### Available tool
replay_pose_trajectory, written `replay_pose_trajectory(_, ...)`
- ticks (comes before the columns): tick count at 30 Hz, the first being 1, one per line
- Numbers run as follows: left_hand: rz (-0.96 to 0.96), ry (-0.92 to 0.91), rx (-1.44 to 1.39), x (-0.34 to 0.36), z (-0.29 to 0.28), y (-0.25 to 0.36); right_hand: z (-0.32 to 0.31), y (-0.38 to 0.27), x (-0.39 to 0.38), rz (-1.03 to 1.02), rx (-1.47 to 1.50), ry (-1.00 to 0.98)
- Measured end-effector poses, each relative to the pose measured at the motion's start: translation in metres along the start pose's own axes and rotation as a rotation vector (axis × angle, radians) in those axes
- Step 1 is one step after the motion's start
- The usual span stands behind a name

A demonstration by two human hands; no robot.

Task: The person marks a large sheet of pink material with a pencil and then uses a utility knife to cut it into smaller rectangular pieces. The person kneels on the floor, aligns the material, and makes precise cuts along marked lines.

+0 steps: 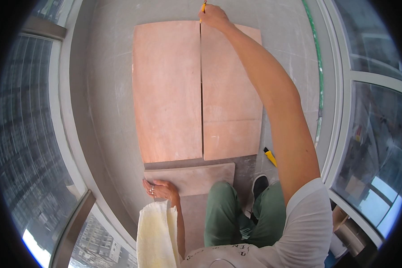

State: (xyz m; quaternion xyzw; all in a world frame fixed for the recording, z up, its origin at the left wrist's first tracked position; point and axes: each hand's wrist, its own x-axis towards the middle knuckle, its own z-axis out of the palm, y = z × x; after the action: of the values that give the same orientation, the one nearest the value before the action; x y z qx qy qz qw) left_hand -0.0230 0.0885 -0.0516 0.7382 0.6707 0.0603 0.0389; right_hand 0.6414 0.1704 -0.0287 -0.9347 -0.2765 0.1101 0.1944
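Observation:
Two reddish plywood boards lie side by side on the concrete floor, the left board [167, 89] and the right board [231, 98], with a thin gap between them. My right hand [214, 17] reaches far forward to the top of that gap and holds a yellow pencil [203, 8] upright at the boards' far edge. My left hand [160, 189], with rings on it, rests flat on the near-left corner of a grey board [196, 177] that lies across in front of my knees. A pale yellow towel [156, 232] hangs over my left forearm.
A yellow and black utility knife [270, 156] lies on the floor right of the boards, near my dark shoe [259, 184]. Curved window frames and glass enclose the floor on both sides, with a green strip [319, 67] along the right wall.

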Motion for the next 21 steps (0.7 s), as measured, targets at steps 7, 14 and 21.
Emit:
replay_pose_trajectory(7,0.035,0.011,-0.003,0.003,0.011,0.010,0.018,0.040,0.034,-0.164,-0.028,0.058)
replay_pose_trajectory(14,0.006,0.018,-0.039,0.002,0.014,0.009,0.015,0.030,0.035,0.009,0.039,0.151)
replay_pose_trajectory(21,0.028,0.013,-0.021,0.001,0.015,0.006,0.020,0.038,0.038,0.013,0.038,0.104)
